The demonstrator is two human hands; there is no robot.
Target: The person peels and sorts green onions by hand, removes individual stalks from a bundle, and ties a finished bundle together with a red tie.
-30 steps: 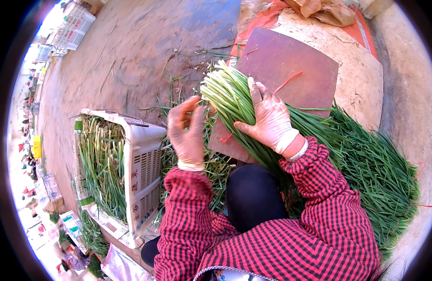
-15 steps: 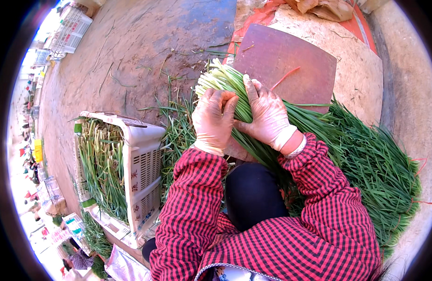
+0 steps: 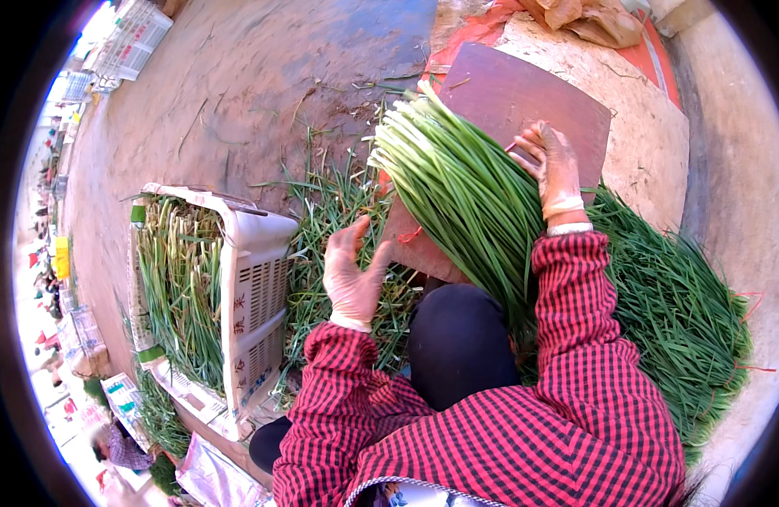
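Note:
A thick bunch of green garlic chives [image 3: 457, 186] lies slantwise over a reddish-brown board [image 3: 524, 93], pale stem ends toward the far left. My gloved left hand [image 3: 355, 275] is off the bunch, open and empty, thumb and fingers apart. On the bunch's right side, my gloved right hand [image 3: 548, 165] is over the board with its fingers curled together. A thin red tie [image 3: 510, 147] sticks out from those fingertips. Another bit of red tie [image 3: 410, 235] shows on the board at the bunch's left edge.
A white plastic crate [image 3: 258, 287] on its side holds chives at the left. Loose leaves [image 3: 338, 186] litter the floor beside it. A large pile of chives [image 3: 672, 313] with red ties lies at my right. Brown sacking [image 3: 588, 21] is at the far right.
Both hands have let go of the chives, which now lie spread on the board. My left hand moved back toward me; my right hand moved right, onto the red tie lying there.

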